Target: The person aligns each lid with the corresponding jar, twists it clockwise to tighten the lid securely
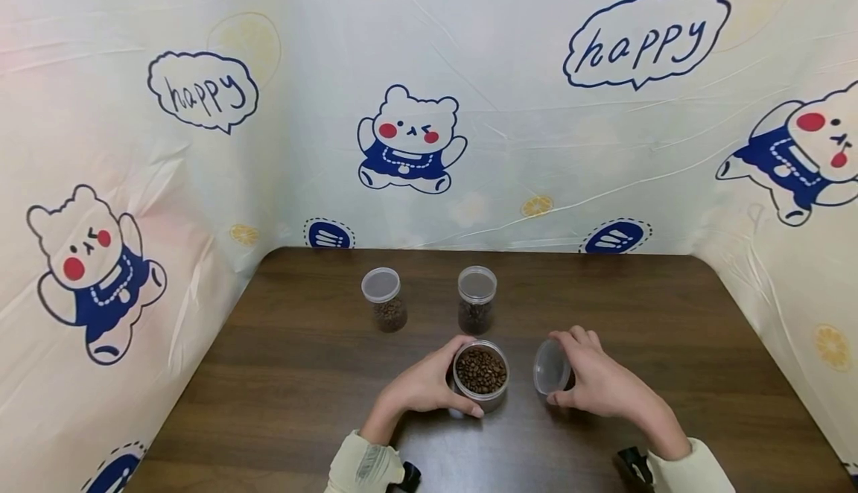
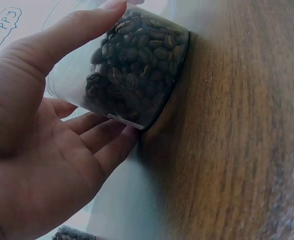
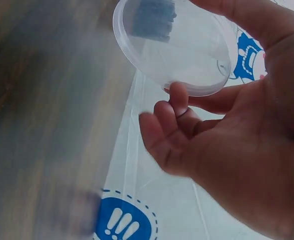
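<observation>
An uncovered clear jar [image 1: 481, 375] full of coffee beans [image 2: 136, 65] stands on the table, with my left hand [image 1: 429, 381] gripping its side. In the left wrist view the thumb and fingers lie on opposite sides of the jar wall. To its right, my right hand [image 1: 599, 374] holds a round clear plastic lid [image 1: 551, 368], tilted and apart from the jar. The right wrist view shows the lid [image 3: 182, 50] pinched at its rim between thumb and fingers.
Behind the hands stand two lidded clear jars: the left one [image 1: 385, 299] holds small brown contents, the other [image 1: 477, 299] darker ones. The brown wooden table [image 1: 281, 374] ends at a printed curtain [image 1: 509, 143] at the back and sides.
</observation>
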Available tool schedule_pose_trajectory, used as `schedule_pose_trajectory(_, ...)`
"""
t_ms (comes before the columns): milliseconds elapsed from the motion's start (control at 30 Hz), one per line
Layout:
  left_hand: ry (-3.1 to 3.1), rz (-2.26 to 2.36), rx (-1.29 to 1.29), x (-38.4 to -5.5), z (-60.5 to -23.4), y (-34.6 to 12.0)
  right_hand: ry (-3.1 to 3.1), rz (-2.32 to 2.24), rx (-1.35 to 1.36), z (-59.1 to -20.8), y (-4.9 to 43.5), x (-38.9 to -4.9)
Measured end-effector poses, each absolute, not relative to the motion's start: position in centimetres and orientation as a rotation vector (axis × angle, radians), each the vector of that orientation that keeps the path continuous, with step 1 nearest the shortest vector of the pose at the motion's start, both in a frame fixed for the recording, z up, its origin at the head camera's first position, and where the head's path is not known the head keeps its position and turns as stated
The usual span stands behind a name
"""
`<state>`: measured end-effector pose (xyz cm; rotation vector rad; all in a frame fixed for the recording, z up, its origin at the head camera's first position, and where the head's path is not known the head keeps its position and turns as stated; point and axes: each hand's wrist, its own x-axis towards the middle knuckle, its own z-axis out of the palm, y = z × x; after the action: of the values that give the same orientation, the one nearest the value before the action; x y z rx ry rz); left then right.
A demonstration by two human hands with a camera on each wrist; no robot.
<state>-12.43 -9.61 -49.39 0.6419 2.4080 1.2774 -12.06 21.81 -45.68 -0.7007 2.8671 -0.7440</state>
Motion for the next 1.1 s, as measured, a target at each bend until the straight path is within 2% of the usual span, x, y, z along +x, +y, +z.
schedule_pose_trajectory(333, 2.397, 1.284, 0.67, -12.5, -49.2, -9.8, 2.8, -0.785, -0.661, -45.8, 21.2, -12.1)
schedule_pose_trajectory(1100, 2.365, 1.308, 0.661, -12.8, -49.5, -9.9, 2.616, -1.102, -0.762, -47.3, 22.9, -13.0)
